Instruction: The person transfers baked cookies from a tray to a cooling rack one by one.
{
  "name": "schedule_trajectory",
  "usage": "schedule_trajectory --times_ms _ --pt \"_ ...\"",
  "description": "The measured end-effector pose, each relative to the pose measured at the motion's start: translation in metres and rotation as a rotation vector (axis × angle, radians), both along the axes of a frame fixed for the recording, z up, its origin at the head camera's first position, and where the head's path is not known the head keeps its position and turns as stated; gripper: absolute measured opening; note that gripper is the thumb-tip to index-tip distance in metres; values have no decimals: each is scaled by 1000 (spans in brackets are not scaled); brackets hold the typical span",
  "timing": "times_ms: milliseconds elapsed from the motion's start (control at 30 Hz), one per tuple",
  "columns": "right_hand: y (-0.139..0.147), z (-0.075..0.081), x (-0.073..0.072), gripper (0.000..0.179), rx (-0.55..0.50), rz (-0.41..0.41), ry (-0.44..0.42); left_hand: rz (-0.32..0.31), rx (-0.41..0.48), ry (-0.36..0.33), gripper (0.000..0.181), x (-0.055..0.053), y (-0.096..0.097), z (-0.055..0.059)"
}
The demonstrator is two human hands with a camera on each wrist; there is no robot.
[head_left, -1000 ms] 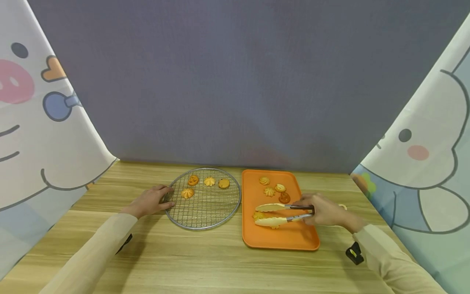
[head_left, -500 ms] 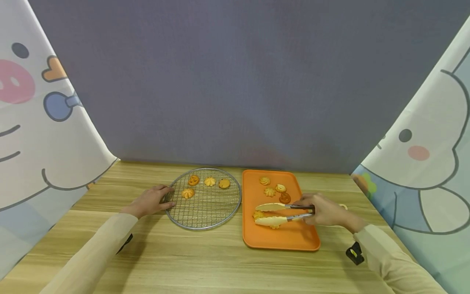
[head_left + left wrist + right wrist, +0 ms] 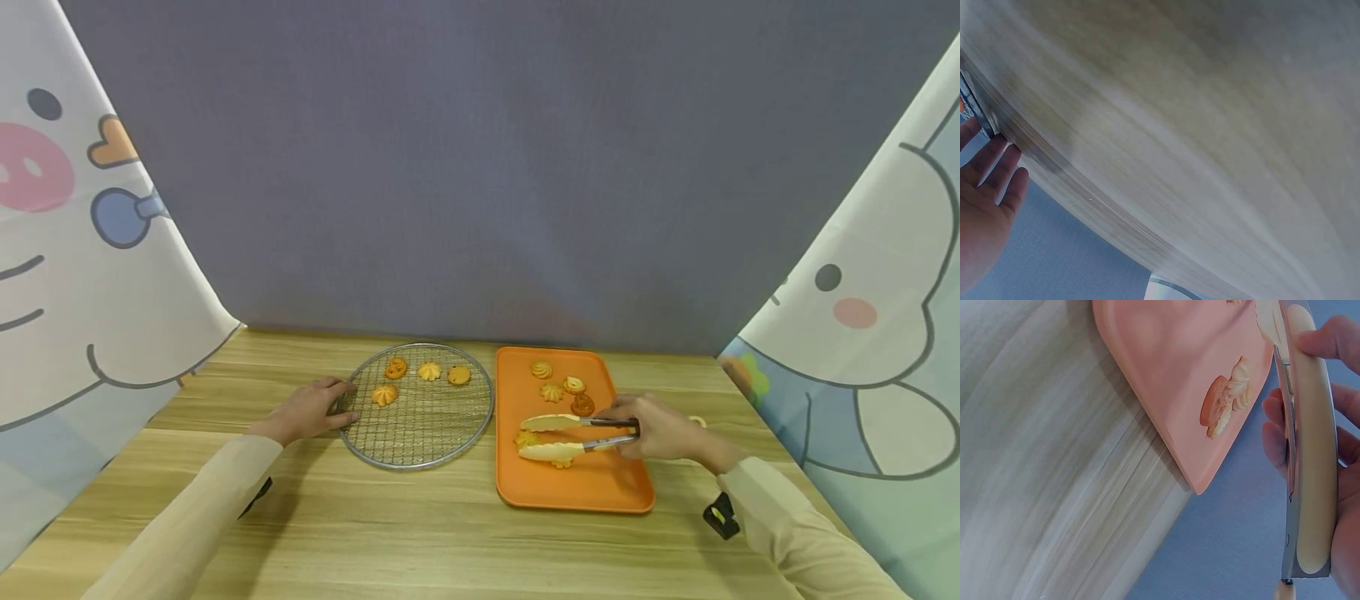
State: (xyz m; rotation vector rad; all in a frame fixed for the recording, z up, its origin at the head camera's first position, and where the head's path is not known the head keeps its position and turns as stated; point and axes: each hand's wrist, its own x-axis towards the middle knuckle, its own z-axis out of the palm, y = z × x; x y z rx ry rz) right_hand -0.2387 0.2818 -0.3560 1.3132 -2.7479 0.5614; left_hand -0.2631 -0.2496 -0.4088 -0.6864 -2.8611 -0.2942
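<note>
worked on wood-grain surface [image 3: 405, 542] before grey backdrop [image 3: 480, 167]; clamped right fingers [image 3: 1275, 439] round tongs [image 3: 1311, 444] over cookies [image 3: 527, 438] on tray [image 3: 525, 494]; touched round rack [image 3: 435, 425] with left fingers [image 3: 1002, 170] parted

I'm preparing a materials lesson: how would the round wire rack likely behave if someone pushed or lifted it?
The wire rack is probably stiff, as a metallic-looking rim surrounds it. It should be light for its width, since the tabletop shows through it. Tilted, it might shed the four cookies lying on top.
</note>
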Motion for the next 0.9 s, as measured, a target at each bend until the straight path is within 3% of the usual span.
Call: schedule_trajectory --times_ms 233,900 --pt "2 0 1 45 8 -10 -15 8 6 -11 52 1 0 1" --pt "4 1 1 43 8 -2 56 -5 5 -4 51 0 0 1"
